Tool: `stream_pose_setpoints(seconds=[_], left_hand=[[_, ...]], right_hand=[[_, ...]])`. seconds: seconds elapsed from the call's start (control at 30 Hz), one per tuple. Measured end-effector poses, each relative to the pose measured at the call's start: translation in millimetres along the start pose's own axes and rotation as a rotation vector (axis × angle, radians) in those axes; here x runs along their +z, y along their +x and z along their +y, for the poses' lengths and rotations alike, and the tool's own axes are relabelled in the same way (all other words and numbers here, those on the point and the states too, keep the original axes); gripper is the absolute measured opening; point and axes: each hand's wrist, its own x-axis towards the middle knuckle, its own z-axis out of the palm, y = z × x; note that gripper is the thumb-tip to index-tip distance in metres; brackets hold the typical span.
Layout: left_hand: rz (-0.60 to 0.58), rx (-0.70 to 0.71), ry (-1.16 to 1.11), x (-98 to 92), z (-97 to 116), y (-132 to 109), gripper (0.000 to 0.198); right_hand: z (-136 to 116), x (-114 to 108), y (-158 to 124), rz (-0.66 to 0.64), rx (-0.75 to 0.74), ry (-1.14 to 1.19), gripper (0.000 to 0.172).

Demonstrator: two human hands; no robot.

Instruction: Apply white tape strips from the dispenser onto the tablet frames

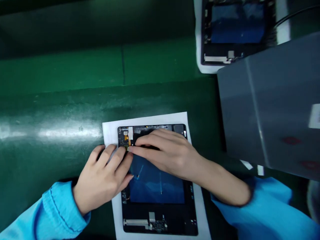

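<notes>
An opened tablet point(160, 215) lies on a white sheet point(113, 131), its inner parts bare and a blue battery panel point(160, 186) in the middle. My left hand point(103, 175) rests over the tablet's left edge, fingers bent and apart, fingertips near an orange flex cable point(126, 137) at the upper left. From the right reaches my right hand point(167, 151); its thumb and forefinger press close at the same cable area. Whatever lies between those fingertips is too small to make out. A white strip point(130, 133) sits beside the cable.
Another opened tablet point(220, 61) lies on a white pad at the top right, with a black cable point(297, 14) by it. A large grey box point(272, 106) stands on the right of the green mat point(62, 100). Small white scraps point(260, 170) lie below the box.
</notes>
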Motion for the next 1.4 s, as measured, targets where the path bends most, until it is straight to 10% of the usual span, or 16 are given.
stream_pose_setpoints(seconds=[1.0,1.23,1.4], left_hand=[[0.049,0.038,-0.038,0.3,-5.5,-2.6,0.037],[0.141,-0.39,-0.116,-15.4,-4.5,-42.5,0.03],[0.015,-0.356,0.075,-13.0,11.1,-32.9,0.019]], right_hand=[[11.6,-15.7,-9.3,-0.27,-0.189,-0.297,0.046],[8.9,-11.0,-44.3,-0.012,-0.023,-0.168,0.031],[6.8,-8.4,-50.1,0.102,0.017,-0.103,0.027]])
